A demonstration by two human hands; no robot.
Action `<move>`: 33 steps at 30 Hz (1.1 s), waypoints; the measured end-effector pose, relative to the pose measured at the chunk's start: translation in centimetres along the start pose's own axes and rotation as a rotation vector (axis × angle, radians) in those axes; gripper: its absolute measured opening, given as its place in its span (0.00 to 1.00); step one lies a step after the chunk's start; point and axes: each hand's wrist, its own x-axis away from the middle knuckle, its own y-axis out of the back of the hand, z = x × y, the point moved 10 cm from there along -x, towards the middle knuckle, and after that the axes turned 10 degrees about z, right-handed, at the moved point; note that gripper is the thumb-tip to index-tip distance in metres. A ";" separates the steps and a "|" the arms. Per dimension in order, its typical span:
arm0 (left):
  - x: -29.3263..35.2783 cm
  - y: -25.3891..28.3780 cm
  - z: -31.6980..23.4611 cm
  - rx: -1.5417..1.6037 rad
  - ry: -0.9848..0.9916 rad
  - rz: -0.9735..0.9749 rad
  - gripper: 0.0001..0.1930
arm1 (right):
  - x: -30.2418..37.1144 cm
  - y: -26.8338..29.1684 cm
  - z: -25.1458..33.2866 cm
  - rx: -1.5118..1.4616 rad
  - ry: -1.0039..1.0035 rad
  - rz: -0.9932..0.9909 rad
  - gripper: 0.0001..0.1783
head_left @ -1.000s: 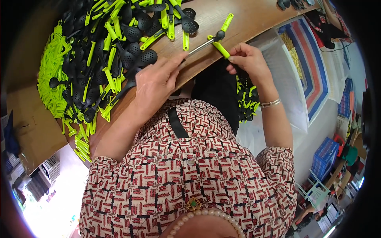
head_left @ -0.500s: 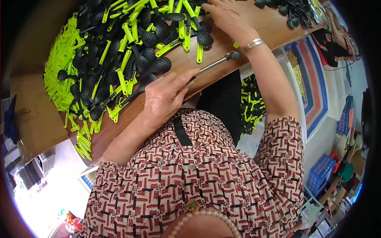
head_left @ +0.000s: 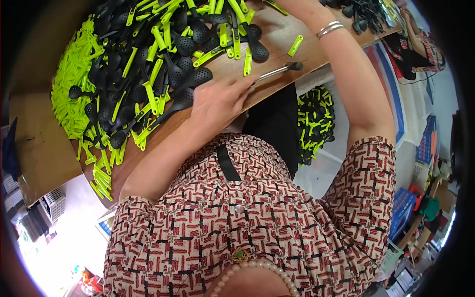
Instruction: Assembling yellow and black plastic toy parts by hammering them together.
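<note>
My left hand is closed round a small hammer with a metal shaft and dark head, pointing right over the table's near edge. My right hand reaches to the far edge of the picture; its fingers are cut off. Just left of it lies a lime-green handle, and I cannot tell whether the hand touches it. Another loose green handle rests on the wooden tabletop between the hammer head and my right hand. Black perforated spoons, many with green handles, heap up beyond my left hand.
A mound of loose green handles covers the left side of the table. Black utensil heads lie at the far right. Below the near edge, more green and black pieces sit together. Another person's arm shows at the right.
My right hand has moved farther away and to the right, uncovering the loose green handle. My left hand has shifted slightly right with the hammer.
</note>
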 end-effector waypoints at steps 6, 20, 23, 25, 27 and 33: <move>-2.2 0.9 5.0 -0.253 0.220 0.036 0.16 | 1.5 3.0 -1.5 0.169 -0.483 0.081 0.07; -0.2 1.3 1.4 0.501 0.095 0.018 0.15 | 25.4 -6.6 9.3 -1.559 -1.331 -0.986 0.06; -0.5 0.7 0.7 0.419 0.058 0.027 0.17 | 25.0 -5.8 10.0 -1.381 -1.305 -1.017 0.04; -0.5 0.2 0.3 0.367 0.042 0.055 0.17 | 26.4 -7.9 10.8 -1.496 -1.401 -1.124 0.04; -0.4 -0.2 -0.1 0.344 0.033 0.062 0.19 | 26.3 -8.5 11.2 -1.533 -1.405 -1.156 0.05; -0.4 -0.4 -1.2 0.132 -0.001 0.087 0.23 | 26.0 -8.7 11.2 -1.557 -1.314 -1.236 0.05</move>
